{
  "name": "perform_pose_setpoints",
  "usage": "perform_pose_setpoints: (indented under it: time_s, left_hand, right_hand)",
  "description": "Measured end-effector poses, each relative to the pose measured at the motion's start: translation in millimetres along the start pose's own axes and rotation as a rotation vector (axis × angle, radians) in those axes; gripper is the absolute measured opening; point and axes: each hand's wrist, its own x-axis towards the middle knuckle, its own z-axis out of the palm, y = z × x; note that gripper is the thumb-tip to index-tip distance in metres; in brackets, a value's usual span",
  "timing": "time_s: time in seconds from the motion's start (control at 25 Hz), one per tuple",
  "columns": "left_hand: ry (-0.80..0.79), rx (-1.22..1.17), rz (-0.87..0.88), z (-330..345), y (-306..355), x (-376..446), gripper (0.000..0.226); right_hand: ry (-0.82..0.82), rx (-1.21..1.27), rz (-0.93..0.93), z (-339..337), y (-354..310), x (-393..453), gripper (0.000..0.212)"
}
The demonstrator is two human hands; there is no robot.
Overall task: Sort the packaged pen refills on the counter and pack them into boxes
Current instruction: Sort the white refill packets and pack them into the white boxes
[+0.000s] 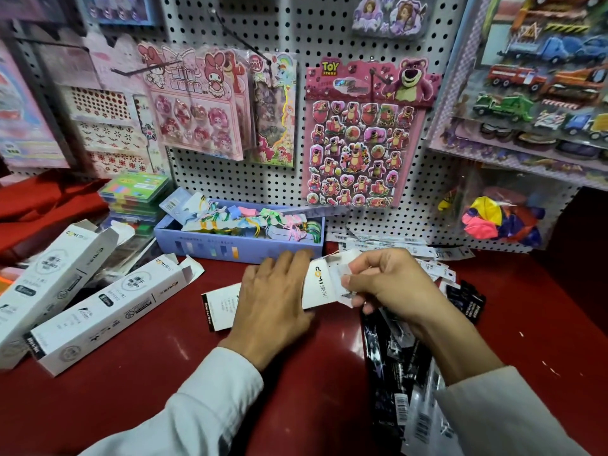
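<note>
A long white refill box (320, 284) lies on the red counter (158, 383) at the centre. My left hand (273, 301) lies over its middle with the fingers wrapped round its far edge. My right hand (388, 281) pinches the flap at the box's right end. Black packaged pen refills (394, 360) lie in a loose pile under my right forearm. More refill packs with white barcode labels (427, 258) spread out behind my right hand. Two more white boxes (108, 307) with open flaps lie at the left.
A lilac tray (237, 248) of coloured ribbon items stands against the pegboard behind the box. Stacked green plastic cases (135, 195) sit at the back left. Sticker sheets hang on the pegboard (355, 133). A bag of balloons (500, 218) rests at the right.
</note>
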Motion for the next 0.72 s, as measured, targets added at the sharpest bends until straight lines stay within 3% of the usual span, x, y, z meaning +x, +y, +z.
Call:
perform_pose_setpoints:
  time_s: [0.36, 0.56, 0.72]
  left_hand:
    - [0.063, 0.034, 0.048, 5, 2, -4, 0.06]
    - [0.025, 0.006, -0.006, -1, 3, 1, 0.066]
    - [0.017, -0.002, 0.0, -3, 1, 2, 0.068]
  right_hand:
    - [0.007, -0.114, -0.12, 17, 10, 0, 0.025]
    - [0.213, -0.214, -0.182, 17, 11, 3, 0.019]
    - [0.231, -0.285, -0.237, 12, 10, 1, 0.014]
